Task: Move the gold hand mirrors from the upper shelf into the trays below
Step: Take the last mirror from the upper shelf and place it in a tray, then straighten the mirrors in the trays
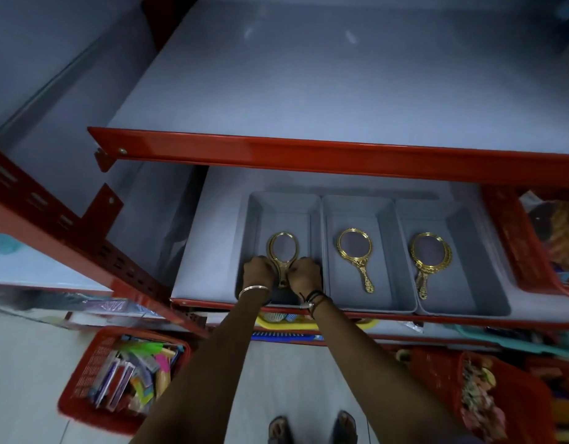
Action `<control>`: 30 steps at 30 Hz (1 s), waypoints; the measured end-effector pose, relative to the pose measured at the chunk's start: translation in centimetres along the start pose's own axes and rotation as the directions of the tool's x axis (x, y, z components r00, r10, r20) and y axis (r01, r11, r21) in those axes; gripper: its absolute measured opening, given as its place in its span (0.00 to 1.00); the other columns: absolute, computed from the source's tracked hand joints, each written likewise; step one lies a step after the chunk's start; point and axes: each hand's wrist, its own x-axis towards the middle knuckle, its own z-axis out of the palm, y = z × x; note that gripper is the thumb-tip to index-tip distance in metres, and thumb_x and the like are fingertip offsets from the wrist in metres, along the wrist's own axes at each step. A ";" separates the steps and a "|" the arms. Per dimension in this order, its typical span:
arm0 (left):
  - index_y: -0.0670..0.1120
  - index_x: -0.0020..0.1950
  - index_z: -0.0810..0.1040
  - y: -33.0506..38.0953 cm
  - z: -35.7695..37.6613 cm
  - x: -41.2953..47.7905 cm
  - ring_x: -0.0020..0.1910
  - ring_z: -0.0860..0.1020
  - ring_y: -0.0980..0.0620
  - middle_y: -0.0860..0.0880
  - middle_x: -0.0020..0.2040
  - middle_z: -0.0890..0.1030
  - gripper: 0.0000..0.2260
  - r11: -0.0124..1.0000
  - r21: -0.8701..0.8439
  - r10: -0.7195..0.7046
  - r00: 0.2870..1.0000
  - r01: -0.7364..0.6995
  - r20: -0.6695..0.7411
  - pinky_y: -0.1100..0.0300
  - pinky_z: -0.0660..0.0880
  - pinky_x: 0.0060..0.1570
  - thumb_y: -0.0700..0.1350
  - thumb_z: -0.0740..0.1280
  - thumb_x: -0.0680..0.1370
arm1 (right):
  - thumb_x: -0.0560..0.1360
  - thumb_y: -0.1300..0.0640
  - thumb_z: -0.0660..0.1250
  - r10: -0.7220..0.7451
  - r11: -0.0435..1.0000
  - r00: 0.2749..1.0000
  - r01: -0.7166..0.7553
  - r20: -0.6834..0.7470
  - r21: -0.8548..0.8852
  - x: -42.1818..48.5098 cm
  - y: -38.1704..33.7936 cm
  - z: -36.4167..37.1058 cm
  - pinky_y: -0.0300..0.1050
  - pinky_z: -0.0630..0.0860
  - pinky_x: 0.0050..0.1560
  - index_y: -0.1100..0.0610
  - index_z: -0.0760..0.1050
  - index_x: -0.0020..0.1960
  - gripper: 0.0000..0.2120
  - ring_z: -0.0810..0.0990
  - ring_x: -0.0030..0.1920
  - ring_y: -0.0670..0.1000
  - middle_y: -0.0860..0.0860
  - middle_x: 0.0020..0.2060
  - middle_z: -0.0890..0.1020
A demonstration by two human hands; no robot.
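Three grey trays stand side by side on the lower shelf: left tray, middle tray, right tray. A gold hand mirror lies flat in the middle tray. In the right tray lie gold mirrors, apparently two stacked. Over the left tray my left hand and my right hand both grip the handle of another gold mirror, its oval head pointing away from me. The upper shelf shows a bare grey surface.
A red metal beam fronts the upper shelf and overhangs the trays. Red baskets of goods sit at the right of the lower shelf, on the floor at left and at lower right. My feet stand below.
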 end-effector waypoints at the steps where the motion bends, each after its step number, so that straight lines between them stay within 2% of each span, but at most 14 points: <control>1: 0.34 0.53 0.82 -0.1 0.2 0.5 0.55 0.80 0.37 0.36 0.53 0.83 0.13 1.000 -0.016 -0.008 1.000 0.008 0.010 0.51 0.76 0.57 0.33 0.58 0.76 | 0.72 0.65 0.62 0.003 1.000 1.000 -0.003 -0.013 0.008 0.1 0.0 0.2 0.44 0.77 0.41 0.68 0.80 0.42 0.09 0.83 0.46 0.61 0.64 0.44 0.84; 4: 0.35 0.49 0.83 -0.1 0.4 1.3 0.54 0.81 0.39 0.36 0.50 0.84 0.13 0.996 -0.082 -0.016 0.999 0.019 0.038 0.50 0.78 0.58 0.34 0.59 0.75 | 0.73 0.66 0.62 -0.032 0.999 0.998 0.032 -0.062 -0.006 0.2 0.1 0.5 0.46 0.79 0.46 0.68 0.80 0.45 0.09 0.83 0.48 0.60 0.63 0.46 0.84; 6: 0.34 0.47 0.83 -0.2 0.5 1.5 0.50 0.82 0.38 0.35 0.48 0.84 0.13 0.989 -0.145 -0.035 0.998 0.041 0.049 0.49 0.79 0.54 0.34 0.59 0.74 | 0.74 0.66 0.62 -0.036 0.999 0.996 0.036 -0.085 -0.003 0.2 0.0 0.7 0.47 0.79 0.47 0.67 0.80 0.47 0.09 0.82 0.50 0.60 0.62 0.47 0.84; 12: 0.34 0.43 0.83 -0.7 0.9 1.7 0.46 0.84 0.38 0.35 0.45 0.85 0.12 0.959 -0.261 -0.095 0.993 0.112 0.074 0.47 0.82 0.50 0.34 0.60 0.73 | 0.73 0.66 0.63 -0.039 0.998 0.993 0.044 -0.111 0.039 0.2 -0.2 0.9 0.49 0.80 0.47 0.68 0.81 0.46 0.09 0.83 0.48 0.60 0.63 0.46 0.85; 20: 0.35 0.45 0.83 -0.2 0.5 0.9 0.50 0.83 0.41 0.38 0.47 0.85 0.09 0.973 -0.210 -0.081 0.994 0.095 0.072 0.52 0.80 0.53 0.33 0.62 0.73 | 0.71 0.66 0.66 -0.021 0.991 0.994 0.035 -0.110 0.125 0.4 0.3 1.0 0.49 0.81 0.46 0.66 0.82 0.43 0.07 0.83 0.46 0.59 0.62 0.43 0.85; 24: 0.35 0.46 0.83 -0.1 0.5 0.6 0.50 0.82 0.42 0.39 0.48 0.85 0.09 0.982 -0.175 -0.058 0.996 0.070 0.068 0.56 0.78 0.51 0.33 0.62 0.74 | 0.71 0.66 0.65 -0.004 0.990 0.994 0.019 -0.106 0.141 0.4 0.3 1.3 0.48 0.80 0.45 0.66 0.82 0.42 0.07 0.83 0.44 0.59 0.62 0.42 0.85; 28: 0.34 0.45 0.82 0.1 0.4 0.6 0.49 0.82 0.41 0.38 0.48 0.85 0.10 0.984 -0.161 -0.066 0.996 0.075 0.058 0.56 0.78 0.50 0.34 0.62 0.74 | 0.72 0.67 0.62 0.042 0.989 0.997 -0.033 -0.064 0.145 0.4 0.0 1.3 0.42 0.74 0.38 0.67 0.81 0.39 0.10 0.78 0.37 0.54 0.62 0.39 0.85; 30: 0.33 0.44 0.82 0.2 0.1 0.8 0.49 0.82 0.39 0.36 0.46 0.85 0.10 0.982 -0.162 -0.086 0.995 0.092 0.047 0.56 0.78 0.49 0.34 0.62 0.73 | 0.72 0.66 0.62 0.055 0.987 0.997 -0.048 -0.045 0.150 0.3 -0.3 0.6 0.41 0.72 0.36 0.64 0.79 0.34 0.11 0.77 0.35 0.53 0.62 0.35 0.82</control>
